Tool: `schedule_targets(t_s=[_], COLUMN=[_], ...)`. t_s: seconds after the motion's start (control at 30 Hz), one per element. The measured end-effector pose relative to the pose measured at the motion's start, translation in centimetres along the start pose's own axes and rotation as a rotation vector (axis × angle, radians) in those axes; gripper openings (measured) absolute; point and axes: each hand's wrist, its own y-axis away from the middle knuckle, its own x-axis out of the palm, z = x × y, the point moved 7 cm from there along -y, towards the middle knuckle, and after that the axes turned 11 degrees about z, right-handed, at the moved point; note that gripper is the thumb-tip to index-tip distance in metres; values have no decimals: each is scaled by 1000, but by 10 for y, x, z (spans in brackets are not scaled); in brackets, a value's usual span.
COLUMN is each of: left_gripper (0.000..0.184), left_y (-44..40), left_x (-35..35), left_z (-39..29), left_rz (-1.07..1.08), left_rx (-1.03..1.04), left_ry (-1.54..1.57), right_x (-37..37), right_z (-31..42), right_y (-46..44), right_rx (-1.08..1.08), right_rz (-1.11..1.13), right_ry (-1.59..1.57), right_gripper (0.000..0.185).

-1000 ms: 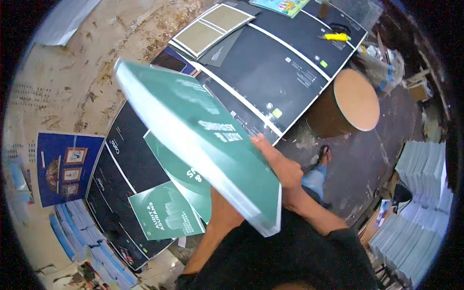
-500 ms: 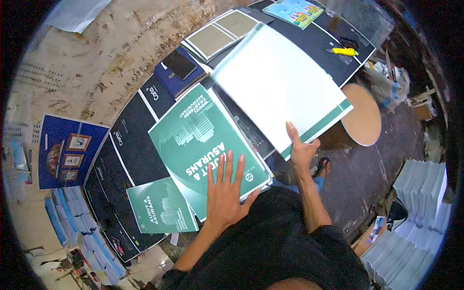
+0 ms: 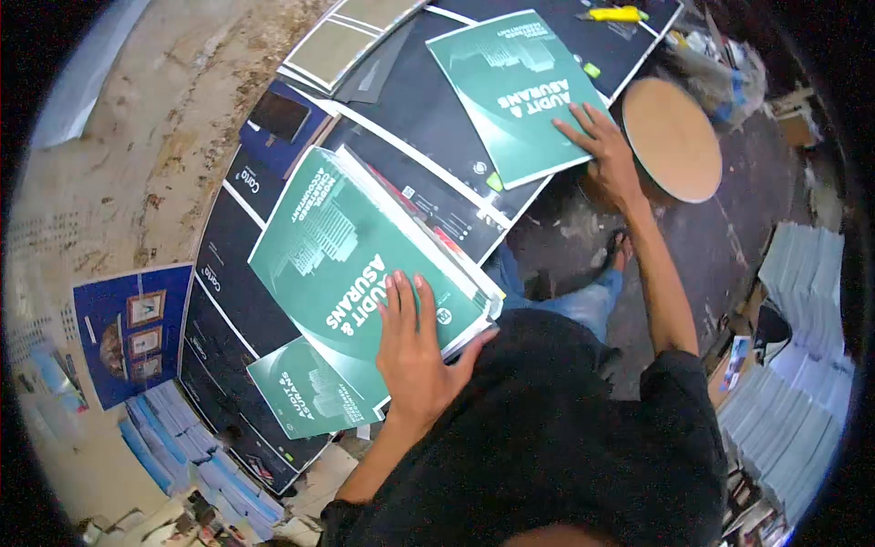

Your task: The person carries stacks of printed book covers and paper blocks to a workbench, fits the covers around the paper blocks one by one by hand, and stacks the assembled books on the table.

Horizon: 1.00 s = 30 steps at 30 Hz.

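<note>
My left hand (image 3: 415,356) lies flat with fingers spread over the lower corner of a thick stack of green printed covers (image 3: 301,246); its thumb rests along the near edge. The top cover reads "Audit & Asurans". To the right, my right hand (image 3: 603,155) rests its outstretched fingers on the edge of a single green cover (image 3: 510,100), which lies printed side up on the black table (image 3: 419,137). Partly under the stack, a smaller green cover (image 3: 314,387) sticks out at the lower left.
A dark phone (image 3: 279,115) sits on a blue book (image 3: 264,146) behind the stack. A yellow cutter (image 3: 615,14) lies at the far right of the table. Beyond the right edge stands a round stool (image 3: 673,137). Paper piles (image 3: 793,365) fill the floor at right.
The cover that my right hand held white side up now lies green side up on the table. My right hand has moved up and right, its grip loosened. My left hand stays on the stack.
</note>
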Motion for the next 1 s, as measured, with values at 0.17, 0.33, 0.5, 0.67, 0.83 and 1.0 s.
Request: schedule_targets(t_s=[0.17, 0.33, 0.5, 0.67, 0.83, 1.0], left_gripper=[83, 82, 81, 81, 72, 70], left_y=[-3, -6, -8, -9, -8, -6], left_x=[3, 1, 1, -3, -6, -17], left_z=[6, 6, 8, 6, 8, 11], left_rz=[-18, 55, 130, 136, 248, 283], left_rx=[22, 42, 45, 59, 135, 129], left_ry=[-58, -104, -86, -63, -91, -12], right_x=[-39, -41, -4, -5, -34, -84], right_z=[37, 139, 183, 190, 192, 221], right_y=[15, 46, 63, 60, 51, 34], right_rx=[168, 320, 399, 351, 184, -325], right_rz=[24, 88, 395, 442, 325, 18], right_ry=[-189, -1284, -1630, -1701, -1383, -630], right_gripper=[69, 16, 20, 18, 28, 51])
